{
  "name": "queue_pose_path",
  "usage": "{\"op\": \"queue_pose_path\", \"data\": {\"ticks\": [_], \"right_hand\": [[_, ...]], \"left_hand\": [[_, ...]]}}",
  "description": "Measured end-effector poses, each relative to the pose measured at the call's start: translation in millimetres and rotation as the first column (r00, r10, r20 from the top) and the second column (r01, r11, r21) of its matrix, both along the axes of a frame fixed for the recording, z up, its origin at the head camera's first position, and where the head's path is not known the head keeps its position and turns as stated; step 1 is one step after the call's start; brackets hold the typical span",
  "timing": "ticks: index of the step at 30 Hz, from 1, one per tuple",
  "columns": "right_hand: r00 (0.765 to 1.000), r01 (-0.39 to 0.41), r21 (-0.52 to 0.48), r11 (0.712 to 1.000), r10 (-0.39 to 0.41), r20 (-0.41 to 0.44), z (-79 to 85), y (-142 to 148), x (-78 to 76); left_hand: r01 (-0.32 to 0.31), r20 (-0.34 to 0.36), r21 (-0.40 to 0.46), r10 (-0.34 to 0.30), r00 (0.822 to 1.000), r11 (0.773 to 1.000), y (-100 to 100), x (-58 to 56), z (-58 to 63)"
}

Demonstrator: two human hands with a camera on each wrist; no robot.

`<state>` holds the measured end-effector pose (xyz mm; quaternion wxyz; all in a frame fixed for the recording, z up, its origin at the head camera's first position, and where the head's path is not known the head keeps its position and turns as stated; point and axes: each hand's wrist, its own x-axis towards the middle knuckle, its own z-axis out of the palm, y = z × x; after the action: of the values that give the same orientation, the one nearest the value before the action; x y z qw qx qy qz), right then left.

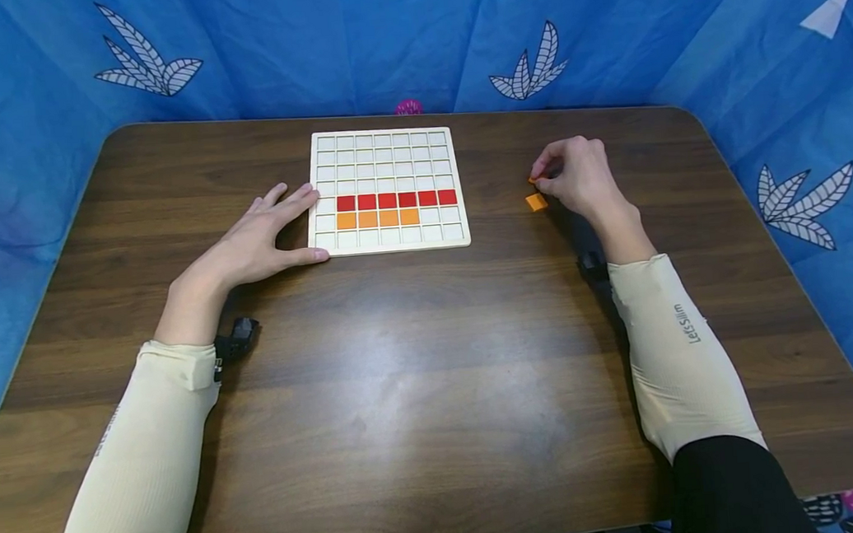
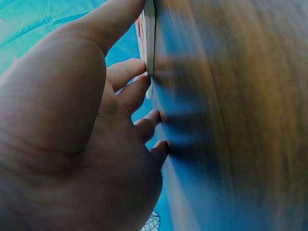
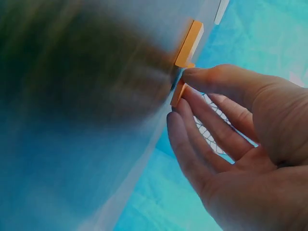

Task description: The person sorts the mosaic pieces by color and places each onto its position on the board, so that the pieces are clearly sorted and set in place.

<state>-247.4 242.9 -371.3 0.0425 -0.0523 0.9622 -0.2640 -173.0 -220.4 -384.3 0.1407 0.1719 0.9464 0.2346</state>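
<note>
A white grid board lies flat on the brown table. Across it runs a row of red tiles, with a shorter row of orange tiles just below. My left hand is at the board's left side, fingers spread and fairly straight, fingertips touching the edge and thumb at the near left corner. To the right of the board, my right hand pinches a small orange tile between thumb and fingers. Another orange tile lies on the table right beside that hand.
The wooden table has rounded corners. Blue patterned cloth hangs behind it and at both sides. A black wrist camera sits at my left wrist; a dark one is partly visible by my right wrist.
</note>
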Motion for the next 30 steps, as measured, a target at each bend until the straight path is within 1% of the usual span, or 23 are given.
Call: {"op": "queue_pose_path", "data": {"ticks": [7,16,19,24,30], "right_hand": [[0.997,-0.065,-0.004,0.998,0.065,-0.044,1.3,-8,2.8],[0.984,-0.151,0.03,0.988,0.154,-0.087,3.5,-31,8.7],[0.975,-0.195,0.038,0.98,0.198,-0.101,3.7,-41,11.7],[0.951,-0.276,0.05,0.96,0.28,-0.128,4.1,-59,18.8],[0.935,-0.324,0.051,0.945,0.328,-0.138,4.9,-76,25.7]], "left_hand": [[0.001,0.002,0.002,-0.001,1.0,1.0,0,0.1,1.3],[-0.002,0.006,0.001,0.002,1.0,1.0,0,0.2,2.7],[-0.002,0.008,0.001,0.002,1.0,1.0,0,0.2,2.4],[-0.003,0.013,0.0,0.003,1.0,1.0,0,0.6,3.0],[-0.002,0.016,0.0,0.002,1.0,1.0,-1,1.2,4.5]]}}
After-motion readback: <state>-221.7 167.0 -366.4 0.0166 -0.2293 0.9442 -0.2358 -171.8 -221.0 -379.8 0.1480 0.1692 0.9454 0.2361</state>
